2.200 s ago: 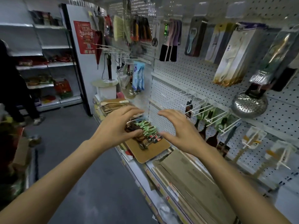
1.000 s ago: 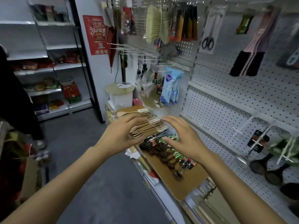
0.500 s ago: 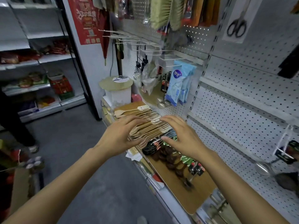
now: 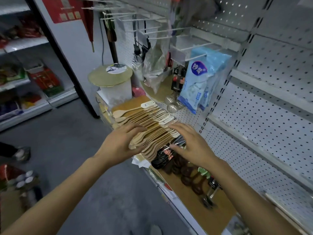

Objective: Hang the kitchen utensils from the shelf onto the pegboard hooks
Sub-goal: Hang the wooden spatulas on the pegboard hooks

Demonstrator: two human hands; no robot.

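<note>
A fanned row of pale wooden spoons [image 4: 149, 122] with white tags lies on the shelf [image 4: 191, 199], on a wooden board. My left hand [image 4: 118, 145] grips the near bowl end of the row, fingers over the top and thumb under. My right hand [image 4: 191, 145] rests on the handle end with fingers spread and slightly bent. Dark wooden ladles [image 4: 188, 173] lie just nearer on the same shelf. The white pegboard [image 4: 271, 107] rises behind, with bare wire hooks [image 4: 172, 33] above.
Blue tissue packs [image 4: 198, 80] and small metal strainers [image 4: 172, 104] hang at the pegboard. A white tub with a round gold lid [image 4: 110, 77] stands at the shelf's far end. The grey aisle floor [image 4: 71, 141] lies left; a person's shoe [image 4: 22, 153] shows at the left edge.
My view has swung left along the shelf, from the dark ladles to the wooden spoons. Both hands have moved onto the spoon row and closed in on its two ends.
</note>
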